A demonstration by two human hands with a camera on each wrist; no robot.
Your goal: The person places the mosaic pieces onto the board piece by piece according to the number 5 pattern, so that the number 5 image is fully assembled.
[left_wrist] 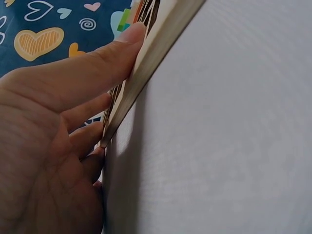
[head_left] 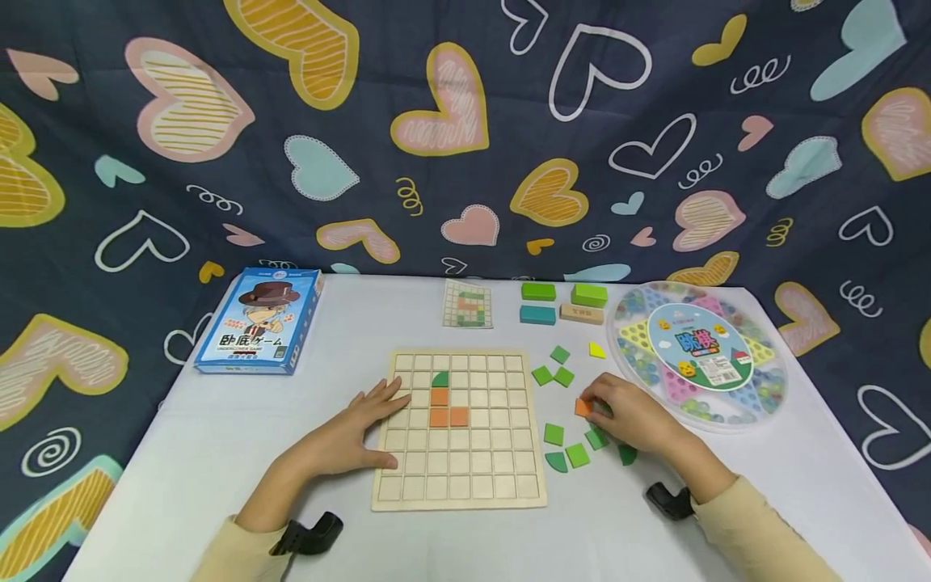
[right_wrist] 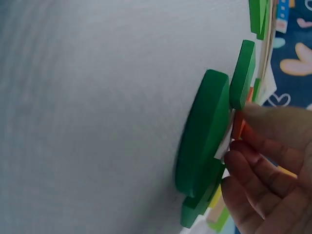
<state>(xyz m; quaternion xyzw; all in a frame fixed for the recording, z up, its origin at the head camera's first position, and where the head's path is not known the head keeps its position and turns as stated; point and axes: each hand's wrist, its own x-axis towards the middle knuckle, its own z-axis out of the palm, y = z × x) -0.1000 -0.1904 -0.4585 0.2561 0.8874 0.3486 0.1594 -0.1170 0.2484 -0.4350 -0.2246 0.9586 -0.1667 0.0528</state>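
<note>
Two hands work on a white tabletop [head_left: 218, 436] backed by a dark heart-print cloth [head_left: 465, 137].

Largest item on the tabletop: a round marble game case [head_left: 701, 354] at the right rear. A blue card-game box [head_left: 260, 320] lies at the left rear. A wooden grid board [head_left: 459, 428] lies at centre. It carries three orange tiles [head_left: 445, 408] in an L and one green quarter-round tile [head_left: 440, 378] directly above them. A pattern card [head_left: 468, 304] lies behind the board. Four blocks lie beside the card: two green [head_left: 563, 293], one teal [head_left: 537, 314], one plain wood [head_left: 582, 314].

Loose green tiles [head_left: 553, 374] lie right of the board, with more green tiles [head_left: 570, 449] nearer the front edge. One yellow tile [head_left: 596, 350] lies near the marble case.

Left hand [head_left: 356, 432]: flat, fingers straight, resting on the board's left edge; it holds nothing. The left wrist view shows the fingers [left_wrist: 92, 63] pressed against the board rim [left_wrist: 146, 68].

Right hand [head_left: 629, 412]: fingers curled, pinching an orange tile [head_left: 583, 406] between fingertips just right of the board, among the loose green tiles. The right wrist view shows the orange tile [right_wrist: 239, 124] at the fingertips [right_wrist: 253, 161], just beside a dark green rounded tile [right_wrist: 202, 131].
</note>
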